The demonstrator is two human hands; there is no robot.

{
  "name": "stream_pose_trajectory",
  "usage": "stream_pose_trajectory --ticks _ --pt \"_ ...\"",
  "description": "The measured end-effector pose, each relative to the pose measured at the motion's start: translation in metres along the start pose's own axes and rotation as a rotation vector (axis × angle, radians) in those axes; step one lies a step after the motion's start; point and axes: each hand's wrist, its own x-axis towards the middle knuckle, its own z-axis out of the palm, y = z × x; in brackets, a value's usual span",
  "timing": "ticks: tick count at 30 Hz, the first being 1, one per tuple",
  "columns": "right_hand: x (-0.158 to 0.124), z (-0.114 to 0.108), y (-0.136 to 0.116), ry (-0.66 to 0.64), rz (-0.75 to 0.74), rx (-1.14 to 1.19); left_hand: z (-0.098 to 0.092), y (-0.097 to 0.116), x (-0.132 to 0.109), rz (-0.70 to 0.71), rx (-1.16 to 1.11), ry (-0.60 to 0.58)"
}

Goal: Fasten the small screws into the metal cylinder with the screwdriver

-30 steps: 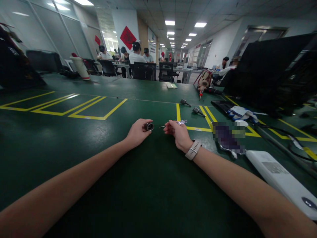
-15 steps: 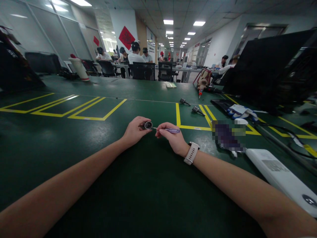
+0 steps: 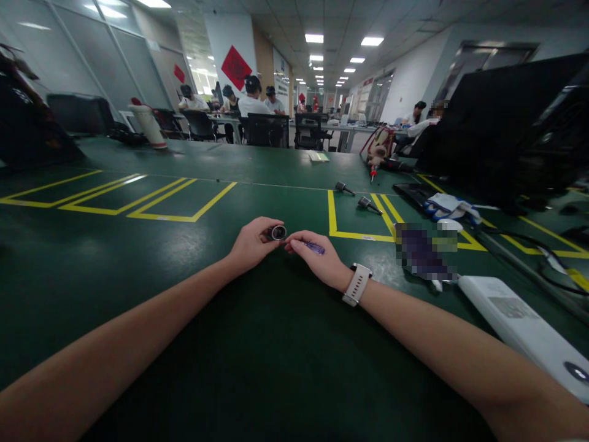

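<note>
My left hand (image 3: 252, 244) is closed on a small dark cylindrical connector (image 3: 278, 232), its round metal-rimmed open end facing me. A screwdriver with a translucent purple handle (image 3: 315, 248) is pinched in my right hand (image 3: 317, 258), which wears a pale watch. Its tip end points toward the connector, but my fingers hide most of the shaft. I cannot tell whether the tip touches the connector. Both hands are just above the green table (image 3: 257, 356). Farther off on the table lie two similar dark connectors, one (image 3: 345, 188) behind the other (image 3: 370, 205).
Yellow tape (image 3: 361, 236) marks boxes on the table. To the right lie a blurred dark phone-like object (image 3: 423, 252), a white power bank (image 3: 519, 325), gloves (image 3: 451, 207) and cables. A red-tipped tool (image 3: 373, 174) lies farther back. People sit at desks beyond.
My right hand has shifted slightly left toward the connector. The screwdriver handle now slants more and shows less beyond my fingers. My left hand has turned the connector a little.
</note>
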Motion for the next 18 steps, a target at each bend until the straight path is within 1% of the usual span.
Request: stream_pose_trajectory --ticks 4,7,10,18 --pt "0.0000 0.0004 0.0002 0.018 -0.018 -0.059 0.0017 -0.0027 -0.0001 -0.025 -0.043 0.001" --pt "0.0000 0.0008 0.0010 0.027 -0.046 -0.092 0.0048 -0.0056 0.0001 -0.049 -0.155 0.012" --pt "0.0000 0.0008 0.0019 0.040 -0.068 -0.083 0.0077 -0.0065 0.0003 -0.102 -0.273 0.027" --pt "-0.0001 0.0013 0.0012 0.042 -0.048 -0.091 0.0095 -0.0030 0.0007 -0.157 -0.388 0.024"
